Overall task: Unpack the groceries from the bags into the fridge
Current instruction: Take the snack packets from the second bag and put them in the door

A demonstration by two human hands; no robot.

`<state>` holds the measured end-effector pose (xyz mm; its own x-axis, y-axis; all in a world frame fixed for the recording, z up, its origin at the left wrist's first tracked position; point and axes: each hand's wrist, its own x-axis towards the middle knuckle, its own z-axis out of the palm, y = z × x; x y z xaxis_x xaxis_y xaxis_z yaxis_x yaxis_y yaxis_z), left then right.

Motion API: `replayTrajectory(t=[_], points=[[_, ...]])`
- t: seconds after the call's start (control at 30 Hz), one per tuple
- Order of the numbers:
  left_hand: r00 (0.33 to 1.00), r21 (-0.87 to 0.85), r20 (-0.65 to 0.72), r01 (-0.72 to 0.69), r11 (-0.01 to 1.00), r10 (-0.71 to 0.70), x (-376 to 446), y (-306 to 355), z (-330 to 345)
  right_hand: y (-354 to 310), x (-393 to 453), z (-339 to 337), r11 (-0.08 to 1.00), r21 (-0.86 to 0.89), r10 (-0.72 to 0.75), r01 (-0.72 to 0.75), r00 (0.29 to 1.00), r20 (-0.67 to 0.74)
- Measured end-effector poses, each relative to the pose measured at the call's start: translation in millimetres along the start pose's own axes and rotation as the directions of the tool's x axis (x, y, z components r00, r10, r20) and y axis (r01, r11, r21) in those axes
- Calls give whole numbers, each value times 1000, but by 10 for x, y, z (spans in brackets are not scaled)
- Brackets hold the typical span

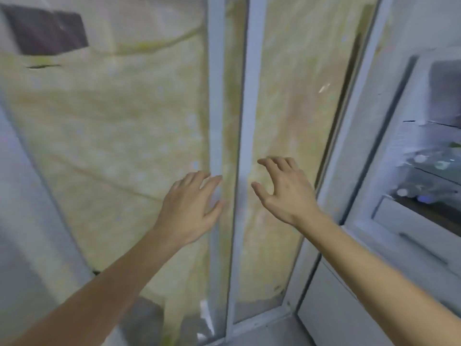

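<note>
the fridge (421,171) stands open at the right edge, its shelves holding blurred items too smeared to name. left of the fridge, the left hand (189,206) and right hand (282,188) reach forward with fingers spread, holding nothing, before a white-framed pane (249,96). no bags are visible.

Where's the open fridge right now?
In the head view the open fridge is at the far right edge, beyond the right hand, next to the white-framed glass door with the yellowish curtain behind it.
</note>
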<state>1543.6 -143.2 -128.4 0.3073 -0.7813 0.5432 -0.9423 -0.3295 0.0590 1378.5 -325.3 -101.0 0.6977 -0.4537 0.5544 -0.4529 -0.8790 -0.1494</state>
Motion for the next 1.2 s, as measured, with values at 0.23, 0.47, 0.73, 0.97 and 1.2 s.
replayTrajectory(t=[0.23,0.47,0.73,0.97,1.2], points=[[893,180,-77,449,875,-443,-2137,-1457,-1071,-2528,-158,954,834,351,-456,425,890,6],[642,288,-121,753,592,-757,-4162,-2095,-1488,-4376,-872,1822,525,613,-769,591,637,44],[256,262,-26,935,240,-966,-5651,-2395,-691,-5482,-1721,3250,209,776,-969,595,232,83],[-24,312,108,950,11,-994,-6235,-2753,342,-6147,-2200,4598,125,820,-981,559,-56,187],[-115,387,-48,914,-125,-992,-6367,-3178,782,-6602,-2470,5277,7,789,-949,614,-246,200]])
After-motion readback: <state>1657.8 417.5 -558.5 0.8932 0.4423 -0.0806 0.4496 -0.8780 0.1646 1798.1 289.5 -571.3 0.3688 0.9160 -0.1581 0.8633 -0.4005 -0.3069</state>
